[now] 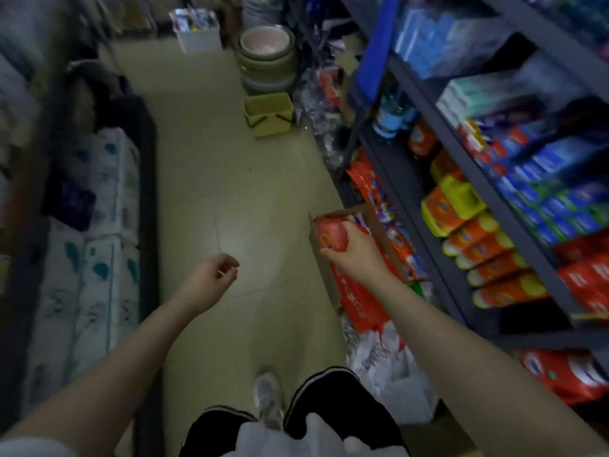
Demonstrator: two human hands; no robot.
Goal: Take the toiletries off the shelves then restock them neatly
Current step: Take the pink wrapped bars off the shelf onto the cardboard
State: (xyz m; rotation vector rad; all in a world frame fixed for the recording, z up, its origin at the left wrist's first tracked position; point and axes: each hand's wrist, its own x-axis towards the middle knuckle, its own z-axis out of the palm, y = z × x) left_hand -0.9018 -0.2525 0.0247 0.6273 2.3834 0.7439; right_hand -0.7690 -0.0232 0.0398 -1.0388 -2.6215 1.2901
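Orange packet (pixel 333 236) sits in our right hand (pixel 354 255), fingers curled round it, above a cardboard box (pixel 372 225) on the floor just beside the dark shelves (pixel 461 159) on the right. Our left hand (pixel 211 278) hangs over the pale tiles (pixel 230 179), loosely curled and holding nothing.

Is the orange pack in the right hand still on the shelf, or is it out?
Out. The right hand grips the orange pack in the aisle, above a cardboard box on the floor, clear of the shelf.
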